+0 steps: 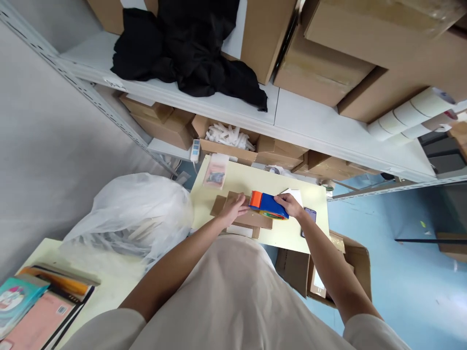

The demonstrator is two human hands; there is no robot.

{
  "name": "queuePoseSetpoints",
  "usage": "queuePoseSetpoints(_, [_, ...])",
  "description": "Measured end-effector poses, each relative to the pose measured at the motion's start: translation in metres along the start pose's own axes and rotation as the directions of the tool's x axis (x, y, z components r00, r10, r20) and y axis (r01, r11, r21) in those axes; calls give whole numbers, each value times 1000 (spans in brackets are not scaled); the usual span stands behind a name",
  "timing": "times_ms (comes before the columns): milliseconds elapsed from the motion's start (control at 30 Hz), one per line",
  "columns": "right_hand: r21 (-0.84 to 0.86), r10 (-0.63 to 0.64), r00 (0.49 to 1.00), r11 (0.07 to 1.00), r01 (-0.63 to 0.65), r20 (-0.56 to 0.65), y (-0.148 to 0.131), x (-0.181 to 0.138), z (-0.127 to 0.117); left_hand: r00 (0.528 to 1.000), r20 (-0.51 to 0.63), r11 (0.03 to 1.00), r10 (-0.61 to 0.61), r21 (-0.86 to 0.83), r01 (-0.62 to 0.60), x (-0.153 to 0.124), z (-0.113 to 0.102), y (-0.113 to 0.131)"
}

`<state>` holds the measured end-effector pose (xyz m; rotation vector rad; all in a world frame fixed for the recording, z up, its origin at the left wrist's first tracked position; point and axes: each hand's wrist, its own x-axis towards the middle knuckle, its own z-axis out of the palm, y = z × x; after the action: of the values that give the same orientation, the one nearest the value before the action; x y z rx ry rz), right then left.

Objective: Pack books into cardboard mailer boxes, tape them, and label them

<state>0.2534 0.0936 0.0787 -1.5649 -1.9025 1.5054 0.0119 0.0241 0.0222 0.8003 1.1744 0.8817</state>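
My right hand [291,204] is wrapped round the back end of a blue and orange tape dispenser [272,204], held over the right part of a small flat cardboard box [260,220]. At the dispenser's orange front end, my left hand [234,210] lies over the box with its fingers stretched toward the tape end. Whether those fingertips touch the tape or only the cardboard, I cannot tell. The box rests on a pale yellow table [233,182], with flaps showing at its left and near sides.
A pink packet [215,175] lies at the table's back left, and a phone [310,215] at the right. An open carton [357,265] stands on the floor at right. A translucent plastic bag [138,214] bulges at left. Shelves with boxes and black cloth [197,53] overhang the back.
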Motion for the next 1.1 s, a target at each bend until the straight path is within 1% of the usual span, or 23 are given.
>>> queuePoseSetpoints(33, [4, -8, 1000, 1000, 8, 7, 1, -1, 0, 997, 45, 990, -64, -122, 69, 3, 2, 2])
queuePoseSetpoints(67, [6, -14, 1000, 1000, 14, 13, 1, -1, 0, 991, 81, 970, -103, -211, 118, 5, 4, 4])
queuePoseSetpoints(100, [5, -19, 1000, 1000, 19, 14, 1, -2, 0, 988, 96, 951, -123, -272, 145, 7, 6, 5])
queuePoseSetpoints(167, [-1, -21, 1000, 1000, 21, 10, 0, -3, 1, 988, 76, 936, -134, -316, 152, 8, 9, 5])
queuePoseSetpoints(200, [-3, -23, 1000, 1000, 23, 6, -1, -4, 1, 990, 53, 944, -132, -298, 142, 9, 9, 6])
queuePoseSetpoints(300, [-35, -38, 999, 999, 38, -2, -3, -5, 2, 994, -24, 981, -102, -168, 97, 9, 10, 7])
queuePoseSetpoints(367, [-96, -54, 998, 994, 53, -15, -7, -6, 3, 994, -72, 993, -77, -92, 71, 9, 9, 9])
queuePoseSetpoints(433, [-192, -79, 997, 979, 72, -27, -12, -8, 3, 988, -140, 995, -71, -73, 61, 10, 3, 10])
queuePoseSetpoints(500, [-306, -99, 995, 948, 85, -32, -17, -10, 2, 972, -224, 995, -72, -83, 54, 10, -10, 9])
queuePoseSetpoints(567, [-405, -107, 994, 910, 84, -35, -21, -12, 2, 952, -300, 995, -64, -88, 40, 8, -30, 6])
queuePoseSetpoints(633, [-458, -104, 994, 886, 74, -40, -24, -13, 3, 933, -357, 998, -43, -62, 23, 5, -53, 3])
queuePoseSetpoints(733, [-483, -97, 995, 873, 68, -35, -27, -12, 10, 921, -388, 999, -34, -22, 28, -1, -80, -6])
queuePoseSetpoints(800, [-501, -95, 995, 862, 70, -24, -28, -10, 16, 922, -386, 999, -37, 4, 42, -3, -89, -14])
queuePoseSetpoints(933, [-524, -92, 995, 849, 64, -26, -31, -7, 26, 919, -392, 995, -25, 75, 59, 2, -89, -35])
queuePoseSetpoints(1100, [-534, -88, 995, 844, 50, -46, -33, -10, 31, 910, -412, 981, 51, 189, 31, 13, -74, -59])
